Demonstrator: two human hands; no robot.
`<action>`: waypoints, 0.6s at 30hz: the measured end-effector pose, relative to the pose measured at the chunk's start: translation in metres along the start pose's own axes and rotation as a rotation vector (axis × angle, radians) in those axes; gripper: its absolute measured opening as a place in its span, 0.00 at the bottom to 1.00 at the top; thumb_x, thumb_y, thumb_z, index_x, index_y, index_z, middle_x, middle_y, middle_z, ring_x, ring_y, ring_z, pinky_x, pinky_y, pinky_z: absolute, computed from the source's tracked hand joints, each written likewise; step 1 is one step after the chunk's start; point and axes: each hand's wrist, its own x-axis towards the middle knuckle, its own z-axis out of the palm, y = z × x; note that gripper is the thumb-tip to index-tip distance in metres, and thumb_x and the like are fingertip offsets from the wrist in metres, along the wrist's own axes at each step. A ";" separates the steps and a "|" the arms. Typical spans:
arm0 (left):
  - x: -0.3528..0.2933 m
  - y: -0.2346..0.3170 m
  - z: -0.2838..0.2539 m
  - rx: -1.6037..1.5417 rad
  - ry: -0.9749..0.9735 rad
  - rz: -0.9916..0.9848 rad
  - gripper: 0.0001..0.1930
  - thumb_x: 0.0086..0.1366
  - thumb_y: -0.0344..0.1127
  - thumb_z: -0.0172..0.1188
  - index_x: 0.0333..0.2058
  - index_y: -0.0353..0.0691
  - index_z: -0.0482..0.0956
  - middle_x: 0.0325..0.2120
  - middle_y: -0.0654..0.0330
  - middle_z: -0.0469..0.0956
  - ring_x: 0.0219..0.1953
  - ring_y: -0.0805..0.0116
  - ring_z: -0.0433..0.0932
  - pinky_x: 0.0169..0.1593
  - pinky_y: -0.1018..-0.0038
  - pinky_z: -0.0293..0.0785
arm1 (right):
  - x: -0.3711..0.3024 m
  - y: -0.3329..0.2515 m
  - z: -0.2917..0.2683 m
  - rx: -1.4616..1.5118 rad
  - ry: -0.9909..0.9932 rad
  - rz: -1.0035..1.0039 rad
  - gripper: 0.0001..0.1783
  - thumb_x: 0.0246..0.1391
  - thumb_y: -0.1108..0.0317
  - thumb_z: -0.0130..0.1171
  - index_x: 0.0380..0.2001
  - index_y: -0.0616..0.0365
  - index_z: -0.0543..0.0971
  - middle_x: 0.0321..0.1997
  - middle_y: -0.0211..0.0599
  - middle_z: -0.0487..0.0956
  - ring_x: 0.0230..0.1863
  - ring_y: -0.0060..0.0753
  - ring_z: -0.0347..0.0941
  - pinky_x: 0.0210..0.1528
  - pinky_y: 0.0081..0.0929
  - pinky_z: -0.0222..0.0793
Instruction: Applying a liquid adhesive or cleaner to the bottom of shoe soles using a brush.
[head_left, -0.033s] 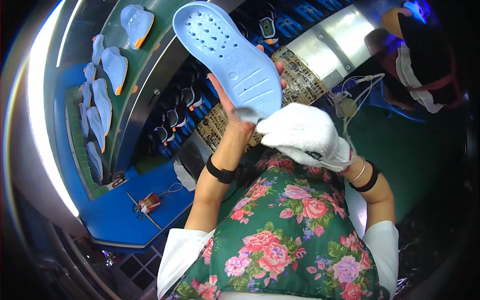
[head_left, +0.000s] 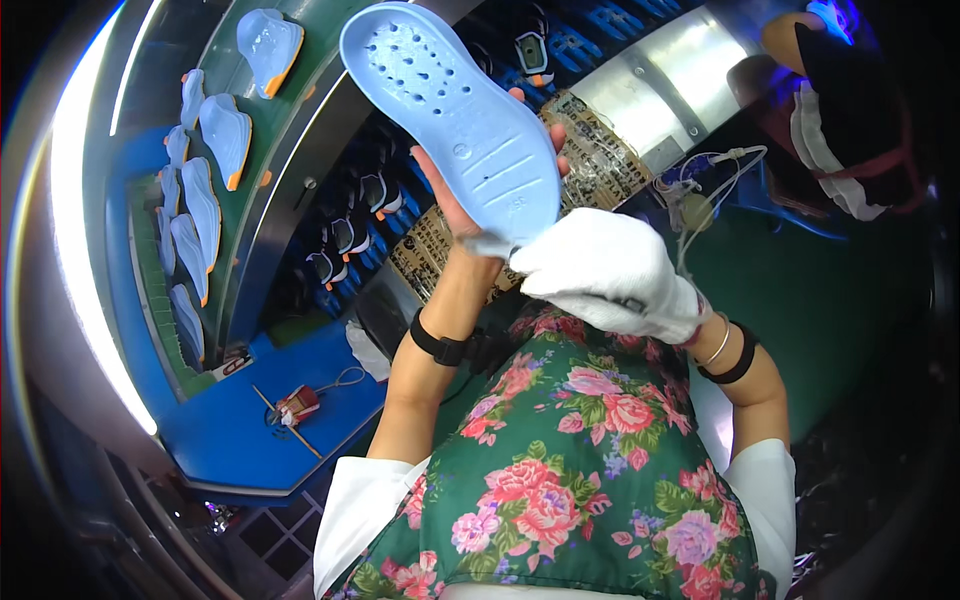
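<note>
A light blue shoe sole [head_left: 490,150] lies tilted across my left hand [head_left: 447,195], its toe pointing up and to the left. My left fingers wrap round it from behind, with fingertips showing at its right edge and the thumb along its left. Small holes dot the toe half, and grooves cross the heel half. My right hand [head_left: 605,275], in a white knitted glove, is closed on a small brush [head_left: 487,244] with blurred grey bristles. The bristles are at the heel end, next to my left wrist; whether they touch the sole I cannot tell.
Several light blue soles with orange edges [head_left: 203,200] stand on the green conveyor [head_left: 265,165] at left. Shoe uppers [head_left: 350,235] hang on racks behind the sole. A blue table [head_left: 225,430] bears a small red object [head_left: 297,405]. Another person [head_left: 840,120] is at upper right.
The brush has swung slightly downward at the heel end. The sole and my left hand have shifted a little to the left.
</note>
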 end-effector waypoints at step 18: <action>0.011 -0.026 -0.003 -0.017 0.152 0.026 0.55 0.56 0.79 0.53 0.71 0.45 0.54 0.65 0.53 0.65 0.60 0.35 0.71 0.61 0.38 0.70 | 0.015 0.002 0.003 0.047 0.342 0.256 0.10 0.48 0.83 0.64 0.36 0.65 0.85 0.43 0.45 0.85 0.44 0.38 0.83 0.50 0.32 0.77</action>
